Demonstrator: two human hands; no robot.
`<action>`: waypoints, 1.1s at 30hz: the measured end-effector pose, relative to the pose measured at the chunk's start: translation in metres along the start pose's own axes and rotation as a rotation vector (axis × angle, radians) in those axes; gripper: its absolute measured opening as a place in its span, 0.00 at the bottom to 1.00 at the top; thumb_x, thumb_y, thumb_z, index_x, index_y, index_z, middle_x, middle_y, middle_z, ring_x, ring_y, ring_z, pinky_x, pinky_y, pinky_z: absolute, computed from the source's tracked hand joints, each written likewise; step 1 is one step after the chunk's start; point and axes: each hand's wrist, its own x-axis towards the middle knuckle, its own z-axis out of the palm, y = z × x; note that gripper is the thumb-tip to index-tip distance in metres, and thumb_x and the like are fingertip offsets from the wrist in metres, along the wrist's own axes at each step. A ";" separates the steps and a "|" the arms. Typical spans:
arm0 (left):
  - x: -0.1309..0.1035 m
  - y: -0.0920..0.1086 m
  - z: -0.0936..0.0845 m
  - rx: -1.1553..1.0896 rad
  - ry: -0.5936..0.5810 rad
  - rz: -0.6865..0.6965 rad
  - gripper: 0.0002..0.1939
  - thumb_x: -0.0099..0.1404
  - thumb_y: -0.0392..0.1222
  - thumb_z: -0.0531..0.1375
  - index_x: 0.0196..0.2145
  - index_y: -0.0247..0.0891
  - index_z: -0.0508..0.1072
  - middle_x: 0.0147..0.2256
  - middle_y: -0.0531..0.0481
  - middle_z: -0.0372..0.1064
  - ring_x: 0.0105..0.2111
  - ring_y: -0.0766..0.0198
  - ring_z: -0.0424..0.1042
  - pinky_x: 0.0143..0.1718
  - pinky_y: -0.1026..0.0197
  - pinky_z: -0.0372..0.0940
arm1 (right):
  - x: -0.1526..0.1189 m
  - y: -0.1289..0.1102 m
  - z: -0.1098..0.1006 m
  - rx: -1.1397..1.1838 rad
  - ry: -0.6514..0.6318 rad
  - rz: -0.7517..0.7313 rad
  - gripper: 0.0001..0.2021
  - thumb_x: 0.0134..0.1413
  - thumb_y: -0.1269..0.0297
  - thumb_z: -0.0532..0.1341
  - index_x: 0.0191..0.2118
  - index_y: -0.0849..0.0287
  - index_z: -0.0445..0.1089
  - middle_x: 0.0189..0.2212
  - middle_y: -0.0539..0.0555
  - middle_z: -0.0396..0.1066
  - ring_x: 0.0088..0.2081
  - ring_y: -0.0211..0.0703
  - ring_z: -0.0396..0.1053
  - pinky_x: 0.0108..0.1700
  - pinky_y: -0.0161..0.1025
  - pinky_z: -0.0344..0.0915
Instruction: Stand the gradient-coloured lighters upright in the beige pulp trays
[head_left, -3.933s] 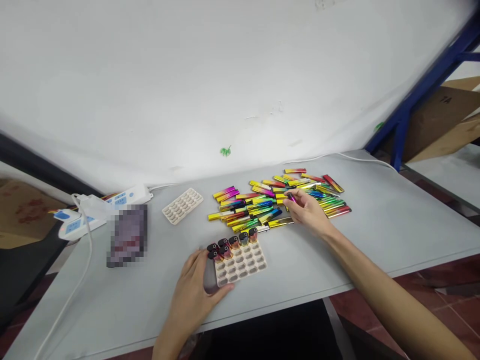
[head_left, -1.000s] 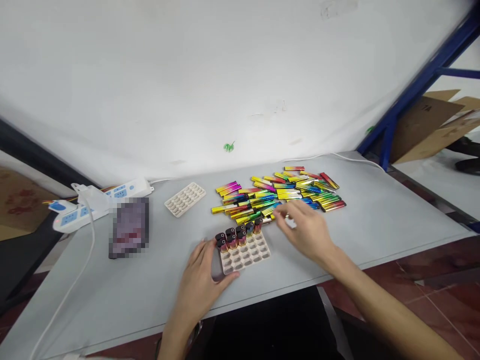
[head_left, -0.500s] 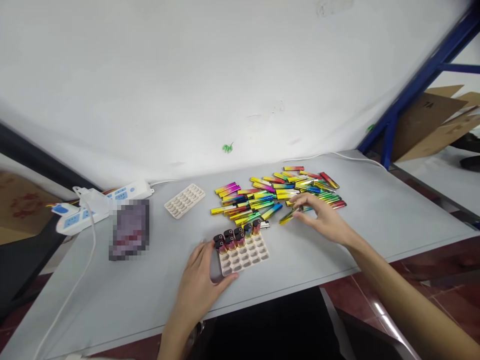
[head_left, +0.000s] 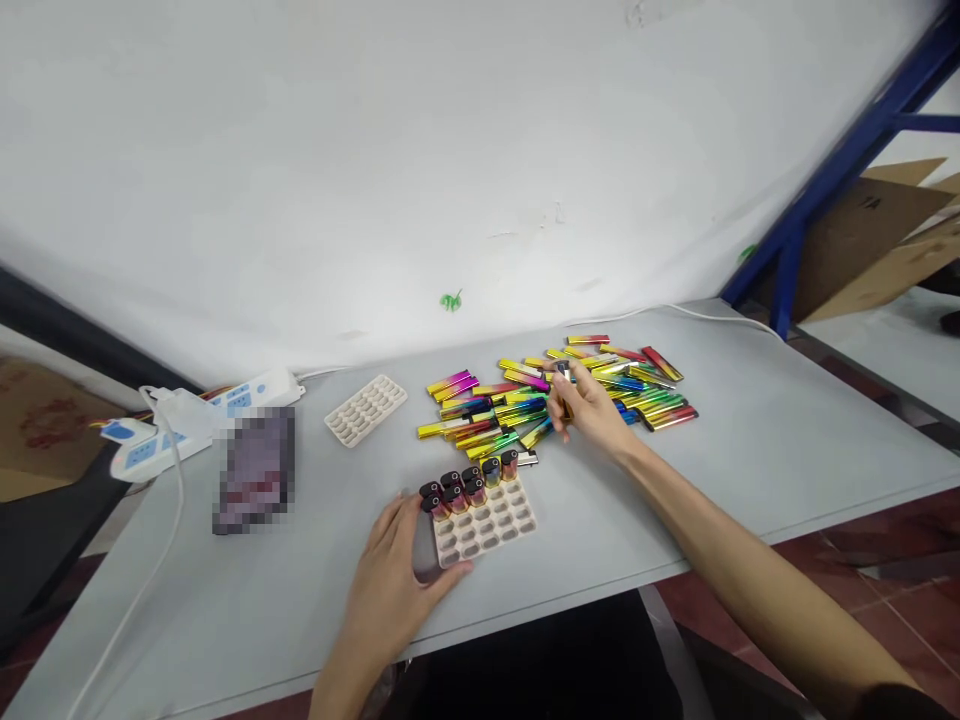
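On the grey table (head_left: 787, 430), the left hand (head_left: 388, 575) is bracing the near tray (head_left: 486, 525) at its left edge, thumb and fingers standing apart; upright pieces (head_left: 475, 493) with black tops are filling the tray's far row and part of the next; the right hand (head_left: 589, 405) is holding a slim piece (head_left: 563, 370) over the loose pile (head_left: 491, 440), thumb and fingers closed together on it and hiding most of it; a silver-ended piece (head_left: 529, 459) is lying just behind the tray. Its glossy skin could be slipping from the pinch if the grip were loosening; the standing pieces, crowding closely, could be tipping if the tray were sliding or a knuckle were brushing their tops.
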 end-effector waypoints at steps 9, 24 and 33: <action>0.001 -0.001 -0.001 0.017 0.030 -0.011 0.37 0.57 0.62 0.62 0.57 0.36 0.63 0.55 0.37 0.67 0.58 0.39 0.64 0.55 0.36 0.66 | -0.011 0.004 0.000 0.122 0.124 0.189 0.30 0.60 0.39 0.49 0.15 0.55 0.50 0.12 0.43 0.39 0.16 0.31 0.36 0.18 0.34 0.36; 0.004 0.000 -0.002 -0.043 0.012 -0.080 0.37 0.54 0.63 0.63 0.53 0.35 0.65 0.53 0.35 0.66 0.58 0.40 0.63 0.56 0.37 0.64 | -0.009 0.002 -0.005 0.238 0.179 0.211 0.31 0.58 0.37 0.50 0.16 0.55 0.51 0.13 0.43 0.39 0.15 0.31 0.35 0.18 0.35 0.34; 0.004 0.001 -0.002 -0.032 -0.002 -0.078 0.37 0.54 0.64 0.63 0.54 0.38 0.64 0.54 0.37 0.66 0.59 0.41 0.62 0.56 0.38 0.64 | -0.010 0.001 -0.001 0.225 0.257 0.195 0.28 0.59 0.42 0.50 0.15 0.55 0.51 0.12 0.43 0.39 0.15 0.30 0.35 0.18 0.33 0.35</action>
